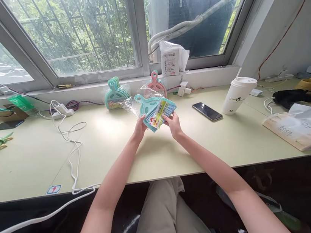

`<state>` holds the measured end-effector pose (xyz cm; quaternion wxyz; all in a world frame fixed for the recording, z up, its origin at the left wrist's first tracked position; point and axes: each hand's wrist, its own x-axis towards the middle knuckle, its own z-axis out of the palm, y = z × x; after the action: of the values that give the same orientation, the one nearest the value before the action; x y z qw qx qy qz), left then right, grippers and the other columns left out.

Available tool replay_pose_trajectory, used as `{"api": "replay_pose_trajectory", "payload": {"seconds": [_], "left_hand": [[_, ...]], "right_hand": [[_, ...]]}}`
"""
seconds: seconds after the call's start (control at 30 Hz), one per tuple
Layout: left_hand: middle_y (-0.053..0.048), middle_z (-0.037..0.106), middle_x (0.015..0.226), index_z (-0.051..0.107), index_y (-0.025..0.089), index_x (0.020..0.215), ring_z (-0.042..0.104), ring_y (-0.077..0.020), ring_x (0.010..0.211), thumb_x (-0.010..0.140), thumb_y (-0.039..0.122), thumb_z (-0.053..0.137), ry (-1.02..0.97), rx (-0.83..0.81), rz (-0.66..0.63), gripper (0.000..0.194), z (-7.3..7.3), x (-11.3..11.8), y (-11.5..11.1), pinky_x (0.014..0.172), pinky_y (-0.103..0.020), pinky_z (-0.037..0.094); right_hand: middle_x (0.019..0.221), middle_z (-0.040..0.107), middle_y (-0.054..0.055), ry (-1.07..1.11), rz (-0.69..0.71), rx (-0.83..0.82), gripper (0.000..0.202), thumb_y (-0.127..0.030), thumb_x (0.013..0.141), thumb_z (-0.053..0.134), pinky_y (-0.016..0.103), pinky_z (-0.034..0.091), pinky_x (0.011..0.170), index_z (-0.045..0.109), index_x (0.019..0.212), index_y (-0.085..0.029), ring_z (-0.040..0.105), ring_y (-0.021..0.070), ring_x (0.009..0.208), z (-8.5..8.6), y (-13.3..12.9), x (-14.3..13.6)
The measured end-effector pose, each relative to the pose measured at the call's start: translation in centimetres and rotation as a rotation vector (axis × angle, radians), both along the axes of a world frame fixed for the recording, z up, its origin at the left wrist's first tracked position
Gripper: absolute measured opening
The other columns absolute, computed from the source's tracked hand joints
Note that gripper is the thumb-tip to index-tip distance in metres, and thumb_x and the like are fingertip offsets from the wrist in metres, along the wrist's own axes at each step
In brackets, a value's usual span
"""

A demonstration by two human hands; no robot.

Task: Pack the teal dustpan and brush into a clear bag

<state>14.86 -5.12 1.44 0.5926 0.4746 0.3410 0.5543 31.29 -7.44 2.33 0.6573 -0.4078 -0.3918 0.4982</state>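
Currently holding a turquoise mini dustpan-and-brush set [157, 110] in both hands, raised over the pale yellow-green tabletop [160, 154], tilted with its looped handle toward the upper left and its printed label turned to the head camera. Pinching the set's left edge with the left hand [140, 129], close by some crinkled clear plastic film [131, 106]. Pinching the right side with the right hand [173, 124], thumb over the label, other fingers partly hidden behind; cannot tell how far spread. Facing a row of turquoise dustpan sets [116, 94] and a pink dustpan [155, 84], stood upright near the window wall. Flanked on the right by a smartphone [207, 111] lying flat, just beside a white lidded cup [238, 96] with a straw, and farther off by a paper bag [303, 127] printed "Face". Flanked on the left by a white cable [75, 161] trailing over the table's front edge.
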Motion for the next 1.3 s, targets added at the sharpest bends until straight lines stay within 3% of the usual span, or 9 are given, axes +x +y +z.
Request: {"api": "replay_pose_trajectory", "payload": {"seconds": [0.3, 0.67, 0.77, 0.9, 0.97, 1.07, 1.17, 1.23, 1.3], "left_hand": [[-0.007, 0.069, 0.111, 0.059, 0.019, 0.119, 0.063, -0.0264, 0.109, 0.083, 0.051, 0.06, -0.053, 0.002, 0.052, 0.048, 0.2, 0.4, -0.3, 0.089, -0.036, 0.052], [-0.006, 0.069, 0.114, 0.054, 0.02, 0.124, 0.067, -0.0235, 0.102, 0.081, 0.052, 0.061, 0.01, 0.027, 0.119, 0.054, 0.4, 0.8, -0.7, 0.078, -0.032, 0.055], [-0.008, 0.067, 0.123, 0.051, 0.021, 0.133, 0.067, -0.0254, 0.106, 0.083, 0.057, 0.059, 0.072, 0.024, -0.029, 0.062, 0.6, 1.0, -1.2, 0.085, -0.036, 0.055], [-0.014, 0.064, 0.132, 0.047, 0.023, 0.142, 0.07, -0.0295, 0.103, 0.086, 0.07, 0.046, 0.156, -0.092, -0.442, 0.073, 0.4, 2.0, -2.1, 0.093, -0.045, 0.051], [-0.015, 0.06, 0.136, 0.045, 0.024, 0.144, 0.067, -0.0316, 0.109, 0.087, 0.074, 0.038, 0.148, -0.098, -0.493, 0.076, 0.1, 2.5, -2.1, 0.095, -0.047, 0.05], [-0.014, 0.052, 0.145, 0.041, 0.022, 0.145, 0.056, -0.0308, 0.127, 0.09, 0.07, 0.034, 0.157, -0.023, -0.259, 0.073, -0.2, 2.6, -1.6, 0.099, -0.045, 0.048], [-0.014, 0.039, 0.154, 0.032, 0.023, 0.148, 0.045, -0.0253, 0.137, 0.095, 0.059, 0.037, 0.265, 0.048, 0.365, 0.065, -0.2, 1.4, -0.7, 0.104, -0.041, 0.043], [-0.015, 0.039, 0.151, 0.033, 0.023, 0.145, 0.047, -0.0231, 0.133, 0.096, 0.052, 0.04, 0.39, 0.155, 0.798, 0.057, 0.3, 0.1, -0.3, 0.105, -0.04, 0.042], [-0.014, 0.053, 0.134, 0.047, 0.021, 0.132, 0.054, -0.023, 0.119, 0.095, 0.047, 0.046, 0.584, 0.358, 0.94, 0.045, 1.1, -1.0, -0.3, 0.102, -0.041, 0.043]], "right_hand": [[0.083, 0.076, 0.007, 0.202, 0.233, -0.282, 0.01, -0.006, 0.079, 0.066, 0.027, 0.062, 0.077, 0.066, 0.085, -0.014, 0.072, 0.0156, 0.076, 0.3, 0.5, 1.1], [0.092, 0.075, 0.003, 0.207, 0.209, -0.142, 0.015, -0.011, 0.081, 0.064, 0.029, 0.062, 0.075, 0.062, 0.093, -0.019, 0.072, 0.0152, 0.077, -0.1, 0.1, -0.1], [0.093, 0.075, 0.004, 0.251, 0.142, -0.08, 0.013, -0.012, 0.082, 0.064, 0.033, 0.062, 0.078, 0.061, 0.092, -0.018, 0.072, 0.0171, 0.081, -0.1, 0.3, 0.0], [0.09, 0.074, 0.004, 0.264, 0.069, -0.047, 0.013, -0.015, 0.081, 0.066, 0.035, 0.063, 0.075, 0.059, 0.091, -0.019, 0.072, 0.0189, 0.08, -0.5, 0.6, 0.4], [0.091, 0.074, 0.004, 0.263, 0.058, -0.033, 0.014, -0.017, 0.081, 0.066, 0.035, 0.063, 0.076, 0.058, 0.091, -0.019, 0.072, 0.0189, 0.081, -0.8, 0.8, 0.6], [0.094, 0.073, 0.004, 0.267, 0.035, -0.013, 0.013, -0.016, 0.08, 0.065, 0.034, 0.062, 0.08, 0.057, 0.091, -0.019, 0.072, 0.0179, 0.085, -1.1, 1.1, 0.7], [0.098, 0.072, 0.003, 0.23, 0.027, -0.003, 0.014, -0.017, 0.081, 0.064, 0.034, 0.062, 0.083, 0.057, 0.093, -0.02, 0.071, 0.0161, 0.085, -1.3, 1.3, 0.7], [0.099, 0.072, 0.003, 0.183, 0.035, 0.0, 0.016, -0.02, 0.08, 0.065, 0.035, 0.062, 0.082, 0.056, 0.094, -0.02, 0.071, 0.0158, 0.084, -1.6, 1.4, 0.6], [0.1, 0.072, 0.003, 0.13, 0.06, 0.009, 0.019, -0.022, 0.08, 0.067, 0.037, 0.063, 0.082, 0.056, 0.095, -0.021, 0.071, 0.0166, 0.084, -1.8, 1.4, 0.4]]}}
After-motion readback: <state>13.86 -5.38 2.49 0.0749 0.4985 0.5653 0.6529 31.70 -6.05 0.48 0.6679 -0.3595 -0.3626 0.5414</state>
